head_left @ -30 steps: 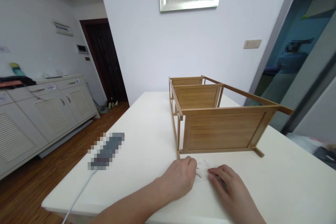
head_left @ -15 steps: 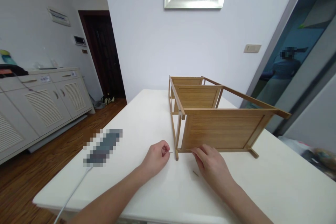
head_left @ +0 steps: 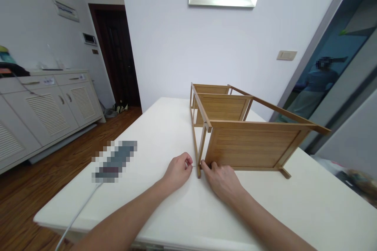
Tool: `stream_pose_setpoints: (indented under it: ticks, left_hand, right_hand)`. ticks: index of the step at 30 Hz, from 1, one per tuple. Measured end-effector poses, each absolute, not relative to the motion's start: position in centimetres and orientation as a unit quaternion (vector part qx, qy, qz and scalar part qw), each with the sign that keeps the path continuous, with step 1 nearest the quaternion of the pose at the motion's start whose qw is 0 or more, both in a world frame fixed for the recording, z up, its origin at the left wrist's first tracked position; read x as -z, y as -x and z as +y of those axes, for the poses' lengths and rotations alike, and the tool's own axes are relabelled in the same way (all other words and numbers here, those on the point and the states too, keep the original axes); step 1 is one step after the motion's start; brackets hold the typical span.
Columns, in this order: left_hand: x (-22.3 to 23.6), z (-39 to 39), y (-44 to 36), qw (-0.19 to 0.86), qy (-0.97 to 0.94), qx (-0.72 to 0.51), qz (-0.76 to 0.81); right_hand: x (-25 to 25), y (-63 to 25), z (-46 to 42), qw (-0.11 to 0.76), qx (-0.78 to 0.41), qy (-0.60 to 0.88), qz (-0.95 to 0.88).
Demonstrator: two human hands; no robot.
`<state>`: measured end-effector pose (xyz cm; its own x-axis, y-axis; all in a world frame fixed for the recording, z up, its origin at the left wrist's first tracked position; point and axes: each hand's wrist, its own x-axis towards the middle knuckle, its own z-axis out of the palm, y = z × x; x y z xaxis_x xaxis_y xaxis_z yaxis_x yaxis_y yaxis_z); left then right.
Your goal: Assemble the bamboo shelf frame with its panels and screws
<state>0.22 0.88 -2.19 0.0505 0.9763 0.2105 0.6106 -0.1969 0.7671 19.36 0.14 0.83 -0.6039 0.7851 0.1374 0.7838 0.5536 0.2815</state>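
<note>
A brown wooden shelf rack (head_left: 256, 145) lies on its side on the white table (head_left: 147, 133). My left hand (head_left: 178, 170) is closed in a pinch just left of the rack's near lower corner. A thin, pale pin-like piece (head_left: 193, 166) sticks out from its fingertips toward the leg; its exact kind is too small to make out. My right hand (head_left: 220, 178) is at the inner side of that corner, its index finger reaching to the leg and other fingers on the board's lower rail. Its thumb is hidden.
A blurred dark device (head_left: 116, 160) with a white cable (head_left: 79, 211) lies on the left of the table. White cabinets (head_left: 50, 106) stand at the left. A person (head_left: 318, 78) is in the doorway area at the right. Bags (head_left: 350, 176) sit beyond the table's right edge.
My right hand has moved left along the lower rail to the corner leg. My left hand has shifted slightly up. The small stick on the table near my right hand is no longer visible.
</note>
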Motion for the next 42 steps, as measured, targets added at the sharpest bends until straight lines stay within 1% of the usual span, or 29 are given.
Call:
stream_pose_setpoints:
  ticks: [5, 13, 18, 23, 31, 42]
  left_hand:
    - [2.1, 0.8, -0.4, 0.237, -0.695, -0.351, 0.581]
    - [1.9, 0.9, -0.5, 0.203, -0.704, -0.318, 0.602]
    - [2.1, 0.8, -0.6, 0.197, -0.71, -0.326, 0.592]
    - [2.1, 0.5, -0.8, 0.168, -0.744, -0.313, 0.565]
    - [2.6, 0.4, -0.6, 0.169, -0.747, -0.303, 0.567]
    - [3.3, 0.5, -0.5, 0.163, -0.765, -0.295, 0.549]
  right_hand:
    - [-0.9, -19.5, 0.5, 0.022, -0.134, -0.435, 0.89]
    - [-0.3, -19.8, 0.7, 0.011, -0.131, -0.436, 0.89]
    - [-0.4, -19.7, 0.5, 0.007, -0.131, -0.436, 0.891]
    - [-0.7, -19.6, 0.2, 0.002, -0.11, -0.439, 0.892]
    - [-1.1, -19.3, -0.1, 0.008, -0.086, -0.454, 0.887]
    - [-0.9, -19.5, -0.1, -0.013, -0.082, -0.438, 0.895]
